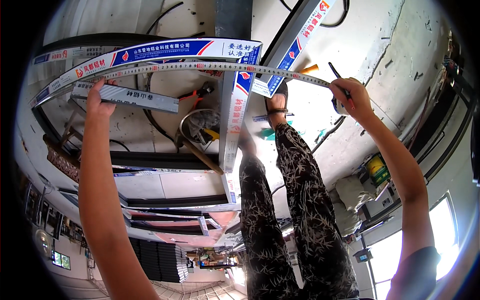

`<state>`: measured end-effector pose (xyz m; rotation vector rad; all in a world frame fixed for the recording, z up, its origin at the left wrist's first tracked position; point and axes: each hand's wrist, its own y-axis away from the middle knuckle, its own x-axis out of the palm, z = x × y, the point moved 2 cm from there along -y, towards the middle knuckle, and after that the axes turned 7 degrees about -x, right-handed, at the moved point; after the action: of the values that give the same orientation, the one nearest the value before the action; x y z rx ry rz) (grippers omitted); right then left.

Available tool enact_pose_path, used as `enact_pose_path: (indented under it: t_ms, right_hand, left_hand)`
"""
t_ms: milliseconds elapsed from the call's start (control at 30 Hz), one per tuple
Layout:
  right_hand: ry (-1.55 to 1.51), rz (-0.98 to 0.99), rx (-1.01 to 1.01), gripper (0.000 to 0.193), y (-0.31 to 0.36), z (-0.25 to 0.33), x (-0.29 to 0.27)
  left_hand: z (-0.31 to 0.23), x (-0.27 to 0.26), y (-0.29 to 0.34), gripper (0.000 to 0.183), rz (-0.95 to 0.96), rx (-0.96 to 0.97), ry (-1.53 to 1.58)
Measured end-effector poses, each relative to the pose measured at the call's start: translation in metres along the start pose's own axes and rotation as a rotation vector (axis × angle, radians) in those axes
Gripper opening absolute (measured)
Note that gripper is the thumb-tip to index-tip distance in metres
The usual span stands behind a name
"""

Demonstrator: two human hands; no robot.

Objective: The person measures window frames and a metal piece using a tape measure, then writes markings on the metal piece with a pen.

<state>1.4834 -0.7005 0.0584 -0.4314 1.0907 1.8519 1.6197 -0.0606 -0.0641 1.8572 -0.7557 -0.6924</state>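
A yellowish-white tape measure blade (215,66) is drawn out in an arc along the film-covered aluminium bar (150,52) of a frame. At the left, my left hand (98,100) is closed on a short grey aluminium profile (145,100), fingertips by the blade; whether it also pins the blade I cannot tell. On the right, my right hand (354,98) grips the tape measure, its case mostly hidden by the palm. A black marker pen (335,71) with a red tip pokes out between those same fingers. An upright film-covered bar (234,117) meets the long bar near my feet.
Pliers with red handles (192,95) lie inside the frame, near a round container (197,125) and a wooden-handled tool (202,156). Another film-wrapped profile (295,45) slants at the top. Black cables (332,132) cross the floor. A yellow-green bucket (377,170) stands right.
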Motion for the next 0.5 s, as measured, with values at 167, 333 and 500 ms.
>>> enact_pose_path:
  t_ms: [167, 333, 500]
  right_hand:
    - [0.004, -0.006, -0.017, 0.016, 0.0001, -0.0023, 0.0028]
    - [0.028, -0.004, -0.023, 0.015, -0.0005, -0.0028, 0.0023]
    - [0.019, -0.007, -0.032, 0.015, 0.0006, -0.0063, 0.0027]
  left_hand:
    - [-0.0026, -0.0008, -0.0007, 0.015, 0.017, -0.006, -0.015]
    - [-0.0023, -0.0003, -0.0015, 0.014, 0.01, 0.001, -0.033]
    - [-0.0003, 0.0026, 0.0015, 0.014, 0.008, 0.004, -0.027]
